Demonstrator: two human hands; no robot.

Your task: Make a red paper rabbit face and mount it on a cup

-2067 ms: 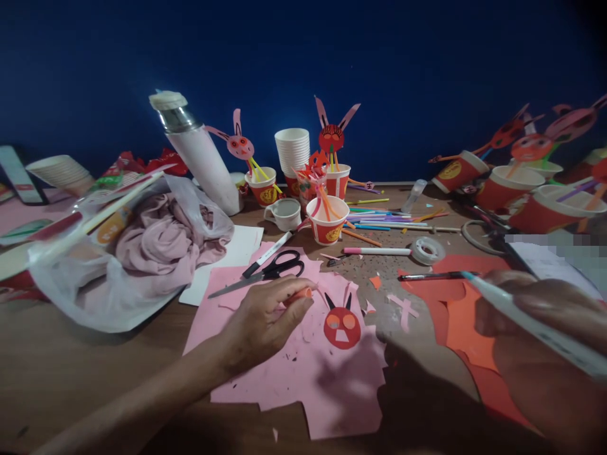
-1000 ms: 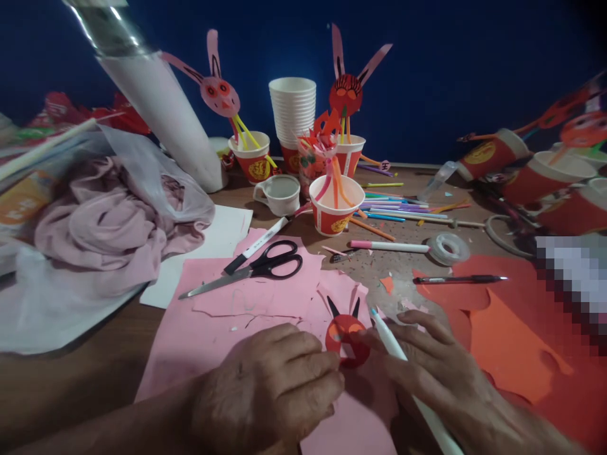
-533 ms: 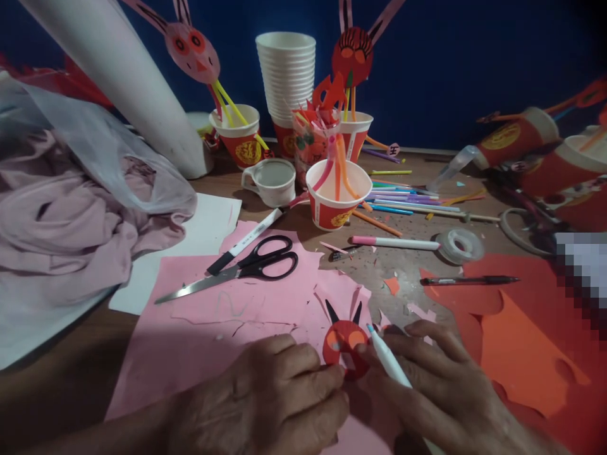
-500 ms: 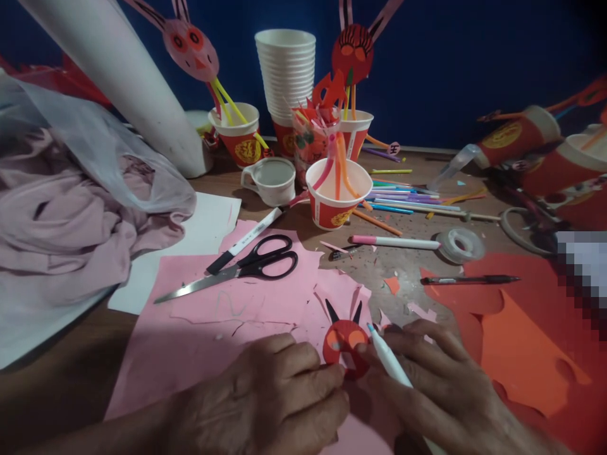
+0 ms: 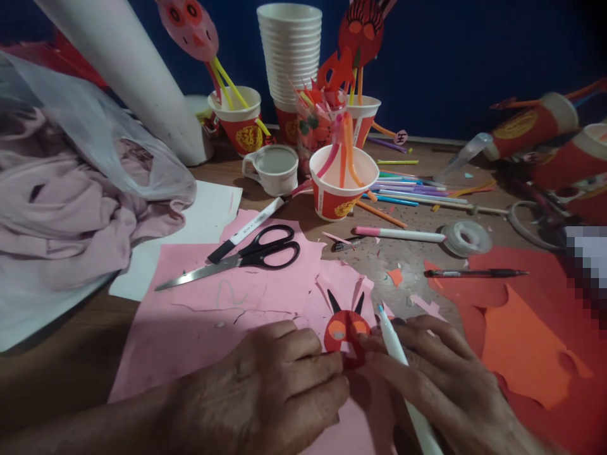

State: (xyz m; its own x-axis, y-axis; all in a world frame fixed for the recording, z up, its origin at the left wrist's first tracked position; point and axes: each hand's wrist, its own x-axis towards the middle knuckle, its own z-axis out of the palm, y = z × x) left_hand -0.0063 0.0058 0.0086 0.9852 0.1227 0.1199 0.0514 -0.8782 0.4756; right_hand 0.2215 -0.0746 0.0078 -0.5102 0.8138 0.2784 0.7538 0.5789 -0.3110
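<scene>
A round red paper face [image 5: 339, 325] with orange eyes, a pale pink patch and black-and-pink ears lies on a sheet of pink paper [image 5: 190, 341]. Curled at its lower left edge, my left hand [image 5: 279, 385] holds it, with the thumb hidden. My right hand [image 5: 441, 379] grips a white marker [image 5: 398, 354] with an uncapped blue tip. That tip points up beside the face's right ear, clear of the face. Fingertips of the same hand touch the face's right side.
Black-handled scissors [image 5: 265, 248] and a black-capped marker [image 5: 246, 230] lie on the pink paper. Behind are a cup with straws [image 5: 332, 205], a small mug [image 5: 277, 183] and stacked cups [image 5: 289, 60]. Clear tape [image 5: 467, 237], a pen [image 5: 474, 273] and orange paper [image 5: 521, 354] lie right.
The view has tipped slightly downward, so most things sit higher in the picture. Both hands keep nearly the same place at the paper face, and the marker stays in my right hand.
</scene>
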